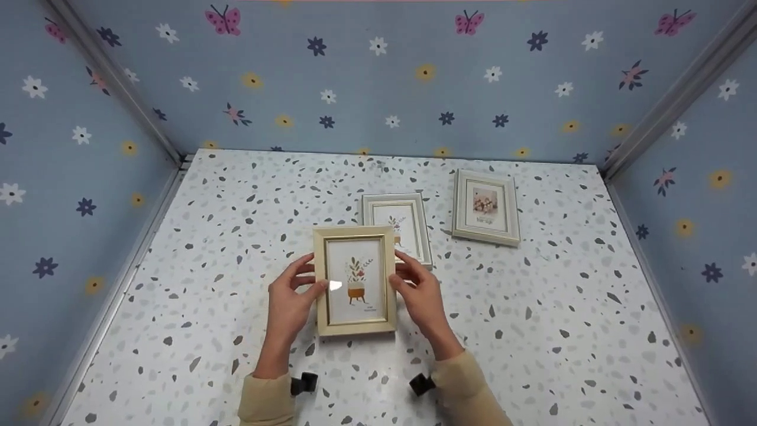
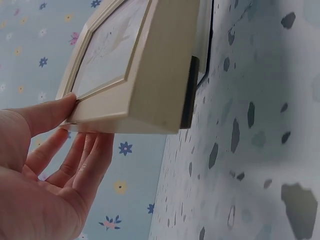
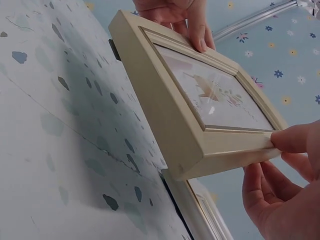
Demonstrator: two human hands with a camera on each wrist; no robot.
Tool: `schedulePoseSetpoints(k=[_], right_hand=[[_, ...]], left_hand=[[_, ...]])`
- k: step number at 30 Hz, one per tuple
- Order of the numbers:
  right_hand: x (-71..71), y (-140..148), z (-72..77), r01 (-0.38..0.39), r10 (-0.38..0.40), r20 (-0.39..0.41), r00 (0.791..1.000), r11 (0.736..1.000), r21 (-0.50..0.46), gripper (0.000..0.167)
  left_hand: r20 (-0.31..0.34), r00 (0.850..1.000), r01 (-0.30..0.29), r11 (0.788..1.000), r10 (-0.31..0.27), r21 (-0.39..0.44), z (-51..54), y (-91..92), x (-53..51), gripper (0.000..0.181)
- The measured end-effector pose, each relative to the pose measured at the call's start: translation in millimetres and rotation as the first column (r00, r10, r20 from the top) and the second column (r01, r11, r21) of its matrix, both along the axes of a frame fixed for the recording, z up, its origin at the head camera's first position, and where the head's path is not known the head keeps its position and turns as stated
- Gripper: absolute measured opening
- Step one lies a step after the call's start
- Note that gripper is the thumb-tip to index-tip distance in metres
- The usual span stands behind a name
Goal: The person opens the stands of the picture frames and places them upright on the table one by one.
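Observation:
A cream picture frame (image 1: 320, 307) with a plant-in-pot print is held up off the speckled table by both hands. My left hand (image 1: 294, 302) pinches its left side, the thumb on the front and the fingers behind the edge. The right hand (image 1: 421, 296) grips the opposite side the same way. In the left wrist view the frame (image 2: 160, 65) stands tilted above the surface, with a dark piece at its back. The right wrist view shows the frame (image 3: 165, 110) between both hands. Behind it in the head view, a whitish frame (image 1: 422, 228) lies partly covered.
Another whitish frame (image 1: 461, 207) with a flower picture lies farther right on the speckled table (image 1: 562, 307). Blue walls (image 1: 378, 77) with flowers and butterflies enclose the table at the back and both sides.

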State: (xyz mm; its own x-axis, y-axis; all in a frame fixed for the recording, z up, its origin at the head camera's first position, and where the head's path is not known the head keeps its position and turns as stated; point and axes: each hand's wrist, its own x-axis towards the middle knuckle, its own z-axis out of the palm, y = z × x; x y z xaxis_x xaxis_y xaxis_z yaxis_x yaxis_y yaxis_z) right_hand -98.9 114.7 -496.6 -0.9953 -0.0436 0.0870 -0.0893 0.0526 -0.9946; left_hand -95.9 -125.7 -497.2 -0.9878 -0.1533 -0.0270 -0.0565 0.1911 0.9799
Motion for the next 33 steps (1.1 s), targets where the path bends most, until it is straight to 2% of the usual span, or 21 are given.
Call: schedulePoseSetpoints(k=[3, 11, 15, 18, 20, 24, 33], right_hand=[[1.4, 5, 0.8, 0.014, -0.014, -0.005, 1.0, 1.0, 0.009, 0.046], [5.2, 17, 0.7, 0.087, -0.086, 0.004, 0.996, 0.996, -0.016, 0.045], [1.8, 23, -13.3, 0.098, -0.097, 0.005, 0.995, 0.994, -0.044, 0.045], [-0.9, 26, -24.6, 0.115, -0.115, 0.006, 0.993, 0.992, -0.052, 0.045], [-0.9, 28, -26.7, 0.13, -0.13, 0.001, 0.992, 0.99, -0.053, 0.044], [1.6, 29, -24.5, 0.139, -0.14, -0.017, 0.99, 0.989, -0.048, 0.043], [4.7, 32, -18.7, 0.091, -0.093, -0.079, 0.992, 0.995, -0.031, 0.042]], left_hand=[[-0.041, 0.999, -0.005, 0.999, 0.003, -0.041, -15.4, 4.4, -5.0, 0.06], [-0.143, 0.99, -0.016, 0.991, -0.004, -0.134, -14.8, 23.6, -8.8, 0.06], [-0.185, 0.983, -0.034, 0.985, 0.003, -0.167, -14.9, 30.2, -9.2, 0.061], [-0.191, 0.981, -0.044, 0.984, 0.01, -0.174, -15.2, 34.6, -10.0, 0.062], [-0.192, 0.981, -0.048, 0.983, 0.013, -0.178, -15.3, 37.0, -10.9, 0.062], [-0.198, 0.98, -0.06, 0.981, 0.023, -0.182, -15.9, 39.0, -11.8, 0.061], [-0.185, 0.982, -0.067, 0.985, 0.037, -0.157, -19.3, 38.8, -11.5, 0.061]])
